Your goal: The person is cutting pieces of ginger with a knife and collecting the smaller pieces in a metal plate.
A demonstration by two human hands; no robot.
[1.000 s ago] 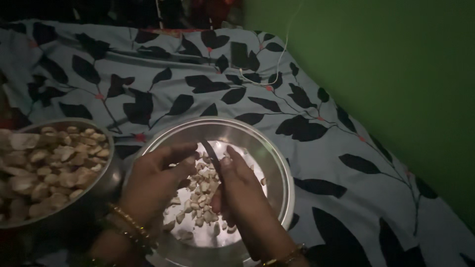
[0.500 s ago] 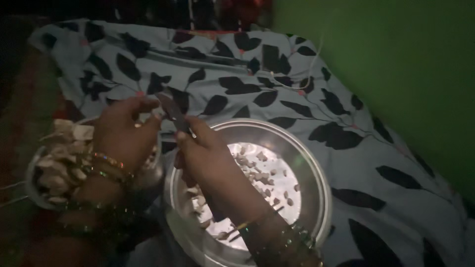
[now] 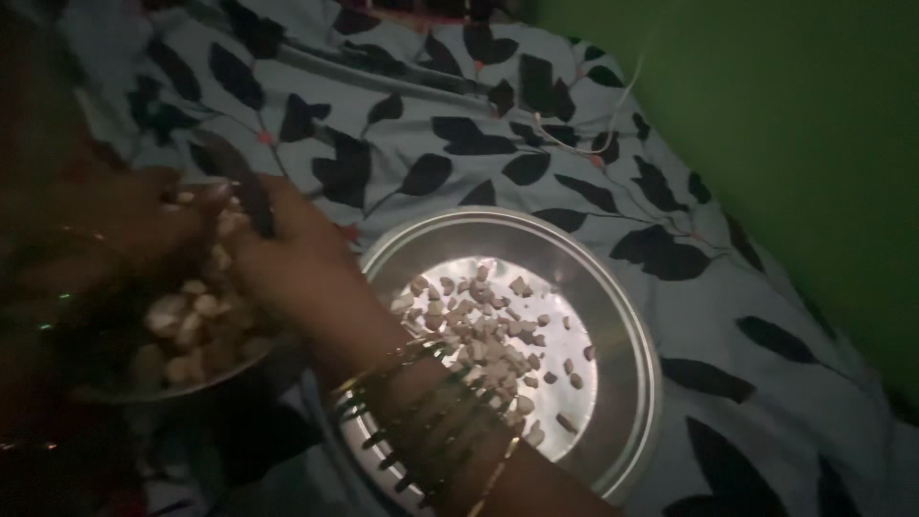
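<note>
Bare hands, stacked gold & dark bangles (image 3: 436, 416) on right wrist

Forearm (image 3: 421, 402) bars the steel bowl's (image 3: 622, 316) near side; far patterned cloth (image 3: 536, 124) lies open

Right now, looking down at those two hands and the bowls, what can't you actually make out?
Head view only:
- Left hand: dark and motion-blurred; its grip is unclear.
- Dark blade-like thing at the right hand: too blurred to identify.
- Left bowl: hidden by the hands and shadow.
- Pale pieces in the steel bowl: too small to name.
</note>
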